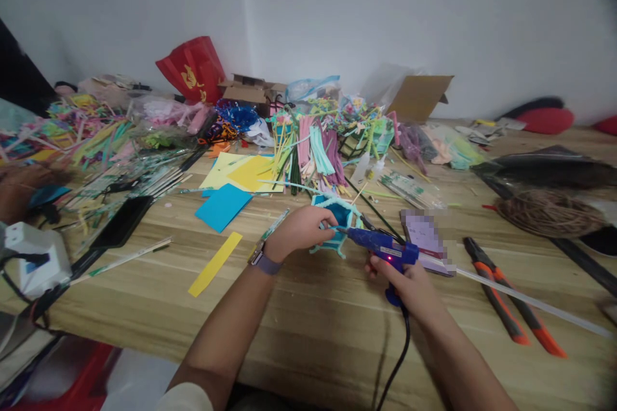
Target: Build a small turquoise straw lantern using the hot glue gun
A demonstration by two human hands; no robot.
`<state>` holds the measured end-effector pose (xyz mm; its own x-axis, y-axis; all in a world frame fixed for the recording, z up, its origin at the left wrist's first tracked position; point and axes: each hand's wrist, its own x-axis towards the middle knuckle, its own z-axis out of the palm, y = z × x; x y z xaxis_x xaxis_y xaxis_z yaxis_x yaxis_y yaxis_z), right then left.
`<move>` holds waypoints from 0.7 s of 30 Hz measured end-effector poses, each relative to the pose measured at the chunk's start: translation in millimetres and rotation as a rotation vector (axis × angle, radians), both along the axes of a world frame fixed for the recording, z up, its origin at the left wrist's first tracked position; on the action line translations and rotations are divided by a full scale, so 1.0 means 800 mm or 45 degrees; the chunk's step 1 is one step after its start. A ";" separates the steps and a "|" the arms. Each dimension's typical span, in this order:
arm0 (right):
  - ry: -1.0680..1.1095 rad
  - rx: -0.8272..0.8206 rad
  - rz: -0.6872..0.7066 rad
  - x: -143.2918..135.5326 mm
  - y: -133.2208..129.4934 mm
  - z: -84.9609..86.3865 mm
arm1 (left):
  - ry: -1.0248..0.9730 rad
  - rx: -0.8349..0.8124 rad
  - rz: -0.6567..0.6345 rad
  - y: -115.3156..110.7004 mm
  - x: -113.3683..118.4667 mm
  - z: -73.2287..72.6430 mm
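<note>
My right hand [405,279] is wrapped round the grip of a blue hot glue gun [380,247] with a small red light lit. A long clear glue stick [530,302] sticks out of its back. Its nozzle points left, at a small blue box [343,213] edged with pale turquoise pipe cleaners. Over the box's left side, the bent fingers of my left hand [306,230] hold it close to the nozzle. My hand hides part of the box, so I cannot tell exactly where the fingertips press.
Orange-handled pliers [511,302] and a phone-like purple item [424,234] lie at right. Blue paper [224,207] and a yellow strip [215,264] are left. Bundled pipe cleaners [321,148] crowd the back. Another person's hand [24,186] and a white power strip [36,260] are far left.
</note>
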<state>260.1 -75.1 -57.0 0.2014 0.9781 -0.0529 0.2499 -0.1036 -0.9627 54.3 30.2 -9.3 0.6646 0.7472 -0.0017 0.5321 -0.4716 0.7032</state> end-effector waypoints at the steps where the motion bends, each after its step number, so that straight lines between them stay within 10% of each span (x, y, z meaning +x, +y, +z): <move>1: -0.004 0.002 0.000 0.000 0.000 0.000 | -0.004 0.001 0.000 0.000 0.000 -0.001; 21: -0.199 0.046 -0.039 0.003 -0.006 -0.004 | 0.002 -0.004 0.031 -0.002 0.001 0.000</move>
<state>262.5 -79.7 -60.0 0.2341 0.9721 0.0163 0.3939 -0.0794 -0.9157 55.4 28.6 -9.1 0.6463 0.7631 -0.0047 0.5442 -0.4566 0.7039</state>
